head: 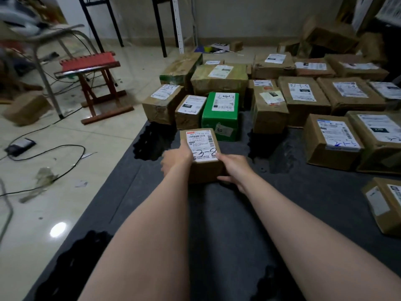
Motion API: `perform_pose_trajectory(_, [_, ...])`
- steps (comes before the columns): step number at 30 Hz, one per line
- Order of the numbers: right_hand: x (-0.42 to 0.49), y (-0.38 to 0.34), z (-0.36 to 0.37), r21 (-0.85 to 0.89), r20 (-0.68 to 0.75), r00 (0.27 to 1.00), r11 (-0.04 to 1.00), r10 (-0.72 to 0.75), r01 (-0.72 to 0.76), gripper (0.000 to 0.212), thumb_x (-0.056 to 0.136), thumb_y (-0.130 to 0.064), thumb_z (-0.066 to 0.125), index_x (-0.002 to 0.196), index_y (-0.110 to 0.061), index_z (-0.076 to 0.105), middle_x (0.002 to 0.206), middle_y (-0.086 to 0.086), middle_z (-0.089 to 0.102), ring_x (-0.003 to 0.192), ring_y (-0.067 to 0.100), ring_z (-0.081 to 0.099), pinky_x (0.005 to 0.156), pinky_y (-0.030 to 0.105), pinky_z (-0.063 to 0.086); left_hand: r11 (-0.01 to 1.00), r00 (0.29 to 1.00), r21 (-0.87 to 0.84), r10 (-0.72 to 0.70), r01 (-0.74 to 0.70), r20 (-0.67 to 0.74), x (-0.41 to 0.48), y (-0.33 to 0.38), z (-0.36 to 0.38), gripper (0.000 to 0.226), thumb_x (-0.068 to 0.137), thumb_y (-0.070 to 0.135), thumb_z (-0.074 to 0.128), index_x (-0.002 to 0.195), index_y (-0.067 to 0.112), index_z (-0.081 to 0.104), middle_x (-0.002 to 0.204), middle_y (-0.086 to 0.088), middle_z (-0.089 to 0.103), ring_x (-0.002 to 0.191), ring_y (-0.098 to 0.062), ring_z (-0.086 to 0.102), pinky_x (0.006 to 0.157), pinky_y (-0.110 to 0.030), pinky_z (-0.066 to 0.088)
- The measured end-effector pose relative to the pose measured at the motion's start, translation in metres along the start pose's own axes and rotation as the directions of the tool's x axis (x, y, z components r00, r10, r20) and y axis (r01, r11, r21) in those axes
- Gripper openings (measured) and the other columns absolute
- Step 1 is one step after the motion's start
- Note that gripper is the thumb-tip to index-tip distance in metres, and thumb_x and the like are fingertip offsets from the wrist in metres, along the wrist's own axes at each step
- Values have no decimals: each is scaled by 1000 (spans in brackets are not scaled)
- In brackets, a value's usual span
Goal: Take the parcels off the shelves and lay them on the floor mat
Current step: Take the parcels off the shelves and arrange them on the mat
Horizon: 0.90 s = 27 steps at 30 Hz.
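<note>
Far L, on the shiny tile floor, a small brown box sits by a metal chair leg. A black cord loops over the tiles, w/ a flat black thing near it. A bit more to the R stands a red stool w/ wood legs. It is on the tiles, apart from the mat.

Next comes the dark grey mat. It fills the mid & R of the view. Two bare arms reach out over it.

The L hand holds the L side of a small brown parcel, fingers curled round its edge. The parcel has a white label on top w/ "3-8" in black pen. The R hand grips the R side, thumb on top by the label.

The parcel is low over the mat, near the mat's L edge & just in front of a green box. Can't tell if its bottom touches the mat.

Two brown boxes stand side by side just L of the green box, on the mat. A big taped box sits behind it. To the R, lots more brown boxes w/ labels lie in rows on the mat. At the far R, one box is cut off by the edge of the view.
</note>
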State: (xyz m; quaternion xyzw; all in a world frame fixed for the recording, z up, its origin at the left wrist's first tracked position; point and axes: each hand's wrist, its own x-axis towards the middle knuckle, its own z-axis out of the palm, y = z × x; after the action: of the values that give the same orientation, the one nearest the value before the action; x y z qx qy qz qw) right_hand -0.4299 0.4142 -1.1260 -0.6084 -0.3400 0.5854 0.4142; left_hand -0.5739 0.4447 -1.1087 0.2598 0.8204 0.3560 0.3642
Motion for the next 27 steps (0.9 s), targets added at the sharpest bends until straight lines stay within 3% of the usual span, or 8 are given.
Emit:
perform_pose_trajectory(4, [1, -2, 23, -151, -99, 994, 988, -41, 25, 27, 92, -40, 67, 79, -17, 63, 93, 11, 68, 78, 28, 68, 47, 32, 54, 977, 999, 204, 52, -53, 15, 8, -5, -14, 90, 85, 73, 40, 141, 2, 45, 141, -17, 51, 127, -36, 51, 103, -39, 43])
perform_pose_trajectory(8, [1, -3, 38, -60, -29, 999, 998, 13, -15, 22, 95, -37, 65, 89, -17, 62, 84, 12, 67, 52, 28, 68, 38, 27, 51, 994, 994, 90, 57, -65, 94, 17, -4, -21, 77, 86, 62, 51, 137, 3, 52, 136, -17, 53, 121, -38, 55, 94, -47, 53])
perform_pose_trajectory(12, [3, 0, 50, 85, 45, 999, 996, 25, -29, 16, 99, -27, 60, 109, -15, 61, 82, 2, 63, 62, 32, 69, 48, 28, 58, 999, 999, 30, 36, -37, 21, 25, -2, -27, 68, 86, 52, 59, 135, 5, 51, 132, -16, 54, 116, -39, 56, 82, -50, 59])
perform_pose_trajectory(17, [6, 1, 65, 156, 58, 998, 988, 6, -15, 29, 101, -16, 55, 126, -2, 60, 83, 4, 62, 96, 38, 69, 68, 31, 60, 998, 997, -22, 50, -52, -62, 28, -2, -22, 64, 93, 39, 58, 138, 0, 36, 142, -22, 45, 125, -43, 49, 100, -48, 48])
perform_pose_trajectory(19, [5, 0, 68, 208, 46, 999, 978, 18, -27, 30, 100, -14, 56, 127, 1, 59, 94, 9, 63, 108, 38, 67, 79, 34, 57, 993, 990, 17, 114, -113, -78, 21, -2, -17, 62, 96, 36, 56, 141, 1, 30, 145, -24, 40, 128, -42, 46, 104, -45, 43])
perform_pose_trajectory(21, [3, -1, 68, 249, 33, 999, 968, 23, -31, 28, 100, -14, 57, 125, -1, 60, 99, 9, 63, 106, 33, 67, 82, 33, 55, 979, 978, 51, 201, -198, -55, 12, -2, -12, 70, 97, 33, 54, 150, 3, 18, 152, -24, 31, 135, -41, 40, 107, -44, 35])
perform_pose_trajectory(24, [-2, -3, 62, 248, 24, 1000, 969, 12, -18, 13, 98, -12, 58, 109, -7, 64, 84, 3, 66, 77, 20, 67, 67, 28, 54, 967, 971, 83, 241, -240, -1, -3, 3, -5, 85, 99, 29, 51, 156, 10, -9, 162, -23, -1, 144, -40, 26, 114, -42, 27])
perform_pose_trajectory(27, [-10, -9, 52, 223, 0, 1000, 975, 3, -3, 13, 96, -12, 60, 85, -9, 66, 77, 5, 64, 73, 22, 62, 60, 28, 51, 954, 966, 147, 256, -260, 46, -18, 12, 1, 86, 100, 30, 48, 155, 12, -16, 161, -22, -18, 144, -44, 23, 114, -43, 26])
